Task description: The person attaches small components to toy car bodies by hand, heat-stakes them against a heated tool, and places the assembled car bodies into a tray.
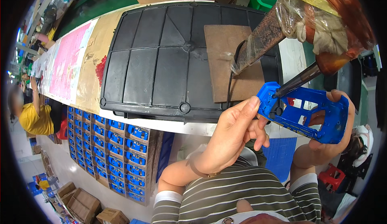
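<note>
A blue plastic shell point(290, 123) with open cut-outs, perhaps a toy car body, is held up in both my hands, its hollow side showing. My left hand point(229, 137) pinches its left end between thumb and forefinger, the other fingers curled. Around the right end wrap the fingers of my right hand point(314, 153). A dark metal rod point(298, 80) slants down from the upper right, its tip at the shell's left end near my left thumb. Above, the rod joins a brown, glossy tool body point(332, 62) wrapped in cloth and clear plastic.
A large black ribbed plastic lid point(169, 74) covers much of the bench, with a brown board point(219, 62) and a rusty metal bar point(262, 40) over it. Left below stands a compartmented rack point(150, 143) of similar blue shells. A yellow-shirted person point(36, 119) is far left; a red stool point(332, 177) stands right.
</note>
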`<state>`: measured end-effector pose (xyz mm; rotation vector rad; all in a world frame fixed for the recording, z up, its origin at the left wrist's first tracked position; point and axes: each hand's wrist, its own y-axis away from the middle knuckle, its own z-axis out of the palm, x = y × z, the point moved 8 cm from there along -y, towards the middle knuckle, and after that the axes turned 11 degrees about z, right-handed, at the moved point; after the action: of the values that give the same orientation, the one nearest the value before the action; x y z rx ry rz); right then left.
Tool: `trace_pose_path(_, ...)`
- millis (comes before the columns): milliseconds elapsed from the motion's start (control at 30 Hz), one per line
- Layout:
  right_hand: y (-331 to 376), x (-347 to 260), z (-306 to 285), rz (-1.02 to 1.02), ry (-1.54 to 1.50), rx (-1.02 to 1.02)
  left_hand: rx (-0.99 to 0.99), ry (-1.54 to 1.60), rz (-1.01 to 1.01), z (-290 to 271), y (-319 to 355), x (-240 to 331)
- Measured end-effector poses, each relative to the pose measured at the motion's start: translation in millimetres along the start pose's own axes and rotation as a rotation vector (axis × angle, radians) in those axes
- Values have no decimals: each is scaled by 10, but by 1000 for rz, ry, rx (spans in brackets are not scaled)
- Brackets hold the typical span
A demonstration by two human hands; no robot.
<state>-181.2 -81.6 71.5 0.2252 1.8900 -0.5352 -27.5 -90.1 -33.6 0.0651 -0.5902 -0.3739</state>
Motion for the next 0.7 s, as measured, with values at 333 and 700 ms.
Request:
trace_pose_path(333, -29, -23, -68, -176, 109, -277, -35, 0, -19, 64, 23, -12)
trace_pose_path(700, -152, 1, -88, -159, 16, -662, -39, 2, -25, 122, 30, 22)
